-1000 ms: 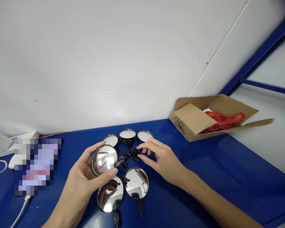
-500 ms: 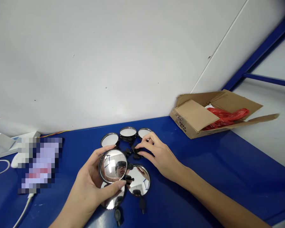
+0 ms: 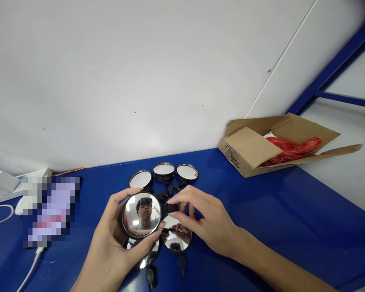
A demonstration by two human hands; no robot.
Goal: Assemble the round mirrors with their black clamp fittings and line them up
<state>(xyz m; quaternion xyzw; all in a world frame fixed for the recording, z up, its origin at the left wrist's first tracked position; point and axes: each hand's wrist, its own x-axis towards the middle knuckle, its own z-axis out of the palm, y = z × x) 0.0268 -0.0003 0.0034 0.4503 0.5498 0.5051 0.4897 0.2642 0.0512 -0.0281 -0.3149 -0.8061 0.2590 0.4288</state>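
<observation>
Six round black-rimmed convex mirrors [image 3: 141,215] – one in the left hand [image 3: 115,243], two lying under both hands, three just beyond the fingertips. Small black plastic clips [image 3: 172,208]: one pinched by the right hand [image 3: 207,223], maybe four loose past it – tiny, hard to count. One brown cardboard box [image 3: 249,148].

- Blue bench [image 3: 261,227].
- 12 o'clock, far edge: 3 round mirrors [image 3: 164,170] in a row; black bits [image 3: 170,190] just in front.
- 6 o'clock: 2 flat mirrors [image 3: 176,241], side by side.
- 2 o'clock: open cardboard box [image 3: 249,152].
- 8 o'clock: white cable [image 3: 30,263].

Now a black part [image 3: 172,208] beside the mirror [image 3: 141,215]
</observation>
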